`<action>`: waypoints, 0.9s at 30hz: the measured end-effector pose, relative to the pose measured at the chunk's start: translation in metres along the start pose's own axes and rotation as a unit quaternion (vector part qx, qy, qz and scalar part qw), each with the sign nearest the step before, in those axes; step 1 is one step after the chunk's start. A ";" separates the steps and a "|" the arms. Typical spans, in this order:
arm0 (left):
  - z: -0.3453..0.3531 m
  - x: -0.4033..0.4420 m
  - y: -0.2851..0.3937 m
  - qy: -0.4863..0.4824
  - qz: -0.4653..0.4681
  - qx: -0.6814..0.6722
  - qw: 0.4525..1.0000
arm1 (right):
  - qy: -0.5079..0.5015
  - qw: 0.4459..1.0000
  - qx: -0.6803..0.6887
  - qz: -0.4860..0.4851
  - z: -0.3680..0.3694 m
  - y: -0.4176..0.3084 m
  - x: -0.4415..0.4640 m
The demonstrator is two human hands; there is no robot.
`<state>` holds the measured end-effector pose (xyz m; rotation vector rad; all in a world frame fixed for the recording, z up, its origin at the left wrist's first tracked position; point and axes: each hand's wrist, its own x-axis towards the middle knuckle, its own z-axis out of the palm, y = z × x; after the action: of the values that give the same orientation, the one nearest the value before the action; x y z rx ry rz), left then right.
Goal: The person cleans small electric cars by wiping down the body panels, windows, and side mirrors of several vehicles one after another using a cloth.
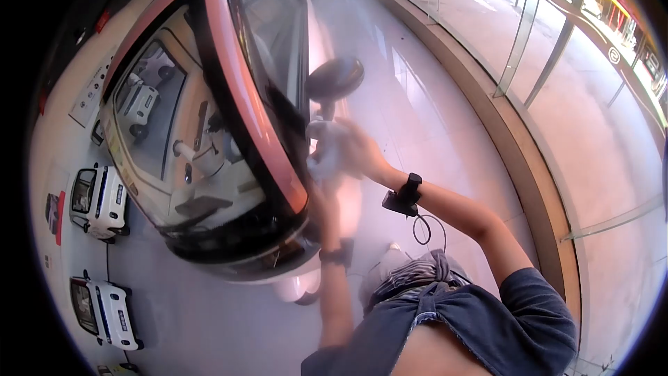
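A blurred whitish cloth [321,161] sits bunched at mid-frame, just below the dark, rounded side mirror [335,79] jutting rightward from the pink-and-black car [245,90] filling the upper left.

Two white cars [106,220] stand on the pale floor [216,320], across from a brown ledge [527,170] beneath glass panels [518,49].

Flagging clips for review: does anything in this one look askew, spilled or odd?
One minor thing: a thin dark cable hangs in a loose loop below the black device on the right wrist, looking untucked. No spill or damage shows, though blur around the side mirror hides detail.
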<state>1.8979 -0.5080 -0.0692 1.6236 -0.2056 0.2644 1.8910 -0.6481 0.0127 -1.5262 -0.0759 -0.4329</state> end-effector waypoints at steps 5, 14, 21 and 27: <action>0.101 0.108 0.036 -0.030 0.127 -0.038 0.991 | 0.005 0.985 -0.057 -0.161 -0.047 0.019 0.090; 0.183 0.199 -0.033 0.194 0.166 0.100 0.962 | -0.162 0.882 -0.310 -0.317 -0.094 0.076 0.228; 0.211 0.211 -0.007 0.357 0.096 0.173 0.913 | -0.436 0.792 -0.283 -0.320 -0.107 0.089 0.316; 0.241 0.198 -0.002 0.283 0.119 0.405 0.861 | -0.627 0.672 -0.164 -0.359 -0.119 0.105 0.367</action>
<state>2.0987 -0.7430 -0.0276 2.2588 0.1984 1.1221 2.2373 -0.8489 0.0213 -1.8480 -1.8237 0.1128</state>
